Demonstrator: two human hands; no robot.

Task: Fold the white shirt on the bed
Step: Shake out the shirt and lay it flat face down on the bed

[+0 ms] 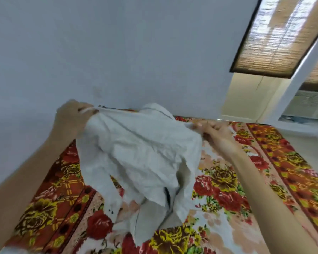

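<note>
Item 1. Bed [264,208]: covered by a floral blanket of red and yellow blooms on a pale centre, with red-brown patterned borders on both sides. It lay below both hands and ran back to the wall.

Item 2. White shirt [140,154]: creased, held up by its top edge between the two hands. The body hung down toward the camera; the lower hem and a sleeve end rested on the blanket below the hands. The collar stood up behind the held edge, between the hands. A dark strip showed inside the lower fold; what it was could not be told.

Item 3. Left hand [70,118]: grip clamped on the shirt's top left corner, fingers closed over the fabric.

Item 4. Right hand [215,132]: grip pinched on the shirt's top right corner, lower than the left hand, just above the blanket.

Item 5. Wall [117,52]: plain, pale grey, beyond both hands.

Item 6. Window blind [279,37]: woven, dark-framed, far beyond the right hand.
</note>
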